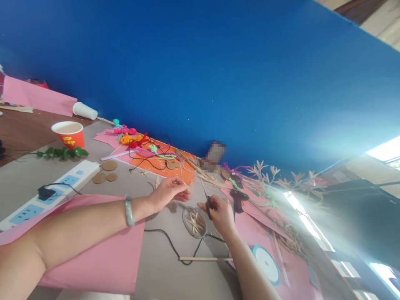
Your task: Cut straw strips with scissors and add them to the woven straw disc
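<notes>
My right hand (221,213) is closed around the black handles of a pair of scissors (209,207), whose thin blades point away from me. My left hand (170,191), with a jade-coloured bangle on its wrist, is pinched beside the orange sheet. Between its fingertips shows a thin straw-coloured strip (189,189), small and partly hidden. Just below and between both hands stands a small round dish (186,229) with short pale strips (195,221) inside. The scissor blades and the left fingertips are a short gap apart.
A white power strip (78,171), brown discs (109,166) and a red paper cup (71,139) lie left. Colourful yarn (129,138) covers an orange sheet (150,166). Right are dried stalks (293,243) and a tape roll (265,264). A blue partition (187,75) stands behind.
</notes>
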Motion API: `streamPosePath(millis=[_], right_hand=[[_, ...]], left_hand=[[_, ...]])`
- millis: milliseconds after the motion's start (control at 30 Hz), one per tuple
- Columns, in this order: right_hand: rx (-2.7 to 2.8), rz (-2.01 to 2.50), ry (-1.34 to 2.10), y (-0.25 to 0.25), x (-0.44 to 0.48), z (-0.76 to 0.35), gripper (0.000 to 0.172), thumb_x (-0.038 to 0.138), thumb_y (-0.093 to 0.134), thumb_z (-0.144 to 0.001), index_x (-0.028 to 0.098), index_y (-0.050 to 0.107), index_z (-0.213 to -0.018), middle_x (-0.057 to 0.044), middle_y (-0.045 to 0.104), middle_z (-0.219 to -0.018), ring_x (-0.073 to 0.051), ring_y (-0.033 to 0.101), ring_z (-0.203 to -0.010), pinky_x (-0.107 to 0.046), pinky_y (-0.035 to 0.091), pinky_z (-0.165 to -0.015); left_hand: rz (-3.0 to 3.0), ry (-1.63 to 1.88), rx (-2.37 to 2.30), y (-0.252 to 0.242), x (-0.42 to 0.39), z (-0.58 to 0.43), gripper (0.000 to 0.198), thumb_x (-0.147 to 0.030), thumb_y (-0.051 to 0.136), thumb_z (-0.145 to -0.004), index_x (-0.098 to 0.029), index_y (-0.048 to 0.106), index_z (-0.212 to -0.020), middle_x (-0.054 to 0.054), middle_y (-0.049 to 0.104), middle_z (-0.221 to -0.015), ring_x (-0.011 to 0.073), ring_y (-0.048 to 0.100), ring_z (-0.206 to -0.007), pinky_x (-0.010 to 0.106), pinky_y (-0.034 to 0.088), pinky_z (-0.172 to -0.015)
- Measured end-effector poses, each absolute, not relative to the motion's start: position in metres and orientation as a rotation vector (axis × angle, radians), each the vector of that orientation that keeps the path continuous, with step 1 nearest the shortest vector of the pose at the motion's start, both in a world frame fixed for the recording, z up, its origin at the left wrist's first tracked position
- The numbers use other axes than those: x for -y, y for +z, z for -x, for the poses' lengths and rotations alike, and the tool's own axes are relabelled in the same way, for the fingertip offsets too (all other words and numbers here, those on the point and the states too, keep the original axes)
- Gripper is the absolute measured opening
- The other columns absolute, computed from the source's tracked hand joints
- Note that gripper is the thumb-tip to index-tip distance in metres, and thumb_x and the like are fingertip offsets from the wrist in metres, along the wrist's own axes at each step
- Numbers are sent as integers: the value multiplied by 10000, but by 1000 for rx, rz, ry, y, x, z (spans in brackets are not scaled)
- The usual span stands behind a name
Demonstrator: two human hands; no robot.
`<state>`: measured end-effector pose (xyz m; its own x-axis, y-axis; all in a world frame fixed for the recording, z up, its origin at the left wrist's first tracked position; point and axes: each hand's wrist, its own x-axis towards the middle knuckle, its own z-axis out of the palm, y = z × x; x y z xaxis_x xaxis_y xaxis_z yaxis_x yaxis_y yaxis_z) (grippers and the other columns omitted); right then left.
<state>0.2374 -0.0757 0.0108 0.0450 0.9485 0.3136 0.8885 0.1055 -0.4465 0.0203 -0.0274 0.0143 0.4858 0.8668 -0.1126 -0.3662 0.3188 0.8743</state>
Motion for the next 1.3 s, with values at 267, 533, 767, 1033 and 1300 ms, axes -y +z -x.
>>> streamPosePath(millis=[267, 533, 767, 1033, 1300], right_hand=[[1748, 1717, 194, 5, 72, -244, 504, 627, 613, -691, 204, 404, -513, 50, 421, -445, -94, 311, -479, -231, 270, -486], [1699, 1730, 198, 5, 71, -245, 496, 583, 624, -701, 210, 356, -513, 65, 368, -446, -90, 289, -471, -229, 258, -475], [1685, 1730, 226, 3, 68, -247, 489, 572, 640, -694, 210, 360, -520, 72, 341, -449, -85, 279, -457, -227, 242, -453], [1660, 1739, 194, 7, 69, -246, 483, 557, 652, -690, 211, 363, -517, 69, 333, -454, -88, 289, -466, -224, 234, -435], [1666, 1741, 191, 5, 69, -245, 469, 542, 646, -692, 209, 367, -514, 59, 373, -462, -90, 305, -473, -230, 257, -455]], left_hand=[[-974, 666, -567, -1, 45, -31, 323, -391, 700, -712, -118, 553, -803, 104, 693, -834, 162, 684, -697, 275, 544, -663], [-1306, 358, -611, -4, 45, -28, 424, -419, 622, -751, -86, 631, -1012, 105, 687, -802, 141, 636, -489, 211, 441, -423], [-1881, 406, -682, 8, 40, -18, 366, -302, 627, -724, -163, 665, -1061, -8, 614, -577, 104, 556, -497, 191, 365, -472], [-2479, 419, -675, 20, 28, -10, 267, -404, 726, -602, -187, 673, -747, 15, 594, -759, 139, 542, -684, 240, 381, -642], [-2892, 528, -577, -9, 50, -20, 183, -261, 610, -749, -152, 576, -605, 58, 567, -735, 205, 545, -760, 344, 373, -722]])
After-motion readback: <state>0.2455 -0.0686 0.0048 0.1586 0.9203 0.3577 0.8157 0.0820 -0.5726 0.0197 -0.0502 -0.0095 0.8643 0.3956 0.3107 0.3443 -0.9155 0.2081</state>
